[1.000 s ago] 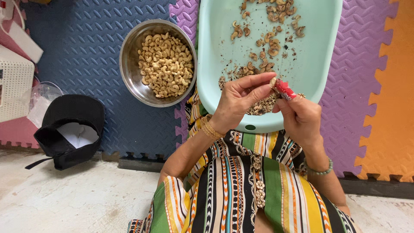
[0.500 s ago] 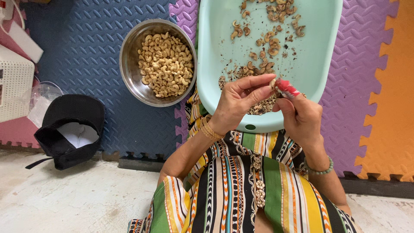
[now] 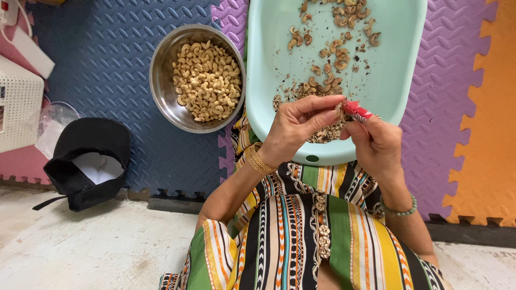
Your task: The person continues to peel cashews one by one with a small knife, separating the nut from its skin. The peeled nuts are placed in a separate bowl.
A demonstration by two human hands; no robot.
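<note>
My left hand (image 3: pixel 298 126) pinches a small brown cashew (image 3: pixel 339 111) at its fingertips over the near rim of a pale green tray (image 3: pixel 398 80). My right hand (image 3: pixel 376 142) grips a small tool with a red handle (image 3: pixel 356 110), its tip against the cashew. The tray holds several unpeeled cashews (image 3: pixel 338 53) and a heap of brown skin scraps (image 3: pixel 325 134). A steel bowl (image 3: pixel 164 96) full of pale peeled cashews (image 3: pixel 207 80) stands to the left of the tray.
Foam floor mats in blue (image 3: pixel 107 59), purple (image 3: pixel 451 107) and orange (image 3: pixel 494 134) lie under everything. A black cap (image 3: pixel 86 161) rests at the left by a white basket (image 3: pixel 19 107). Bare concrete floor (image 3: pixel 91 247) lies nearer me, beside my striped dress (image 3: pixel 312 241).
The hands stay together over the tray's near rim; only the fingers and the red-handled tool shift slightly against the cashew.
</note>
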